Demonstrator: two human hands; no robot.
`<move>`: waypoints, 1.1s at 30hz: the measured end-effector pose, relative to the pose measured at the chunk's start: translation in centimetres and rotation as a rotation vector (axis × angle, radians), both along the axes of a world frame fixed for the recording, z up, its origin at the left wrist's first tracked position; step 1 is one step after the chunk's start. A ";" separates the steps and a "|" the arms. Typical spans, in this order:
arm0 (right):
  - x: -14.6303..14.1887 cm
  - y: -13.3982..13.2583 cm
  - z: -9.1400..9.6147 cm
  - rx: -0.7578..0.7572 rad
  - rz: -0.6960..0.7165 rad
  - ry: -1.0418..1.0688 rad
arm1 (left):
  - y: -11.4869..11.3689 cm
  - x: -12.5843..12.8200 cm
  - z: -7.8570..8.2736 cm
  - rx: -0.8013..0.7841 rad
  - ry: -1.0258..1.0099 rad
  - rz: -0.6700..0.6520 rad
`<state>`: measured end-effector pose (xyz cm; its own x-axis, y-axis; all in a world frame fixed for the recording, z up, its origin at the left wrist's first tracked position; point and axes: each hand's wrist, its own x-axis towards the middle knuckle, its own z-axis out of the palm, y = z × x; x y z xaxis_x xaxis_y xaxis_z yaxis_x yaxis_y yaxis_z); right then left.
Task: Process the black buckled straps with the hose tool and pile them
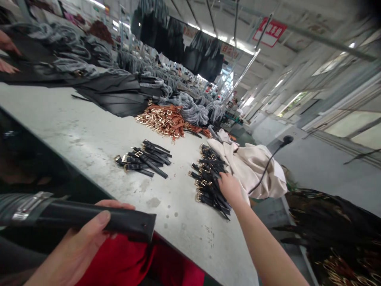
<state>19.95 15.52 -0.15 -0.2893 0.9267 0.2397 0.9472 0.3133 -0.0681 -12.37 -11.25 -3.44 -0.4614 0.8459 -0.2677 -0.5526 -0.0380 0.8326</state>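
Observation:
My left hand is wrapped round a flat black leather strap-like piece at the lower left, thumb on top. Its square end, with a small hole, points right. At its other end it meets a ribbed dark part with a metal clasp. My right hand reaches onto a pile of short black buckle straps on the right of the table. Its fingertips sink among the straps, so I cannot tell whether they grip one. A smaller group of black buckle straps lies near the table's middle.
The pale table carries a heap of brown straps with gold hardware, stacked black pieces and beige cloth. A thin black flexible stalk rises at the right. Another person's hands work at the far left.

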 end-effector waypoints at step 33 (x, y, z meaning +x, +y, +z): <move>-16.8 -9.8 -3.5 -0.296 0.252 -0.133 | -1.0 0.1 1.9 -0.042 -0.088 -0.005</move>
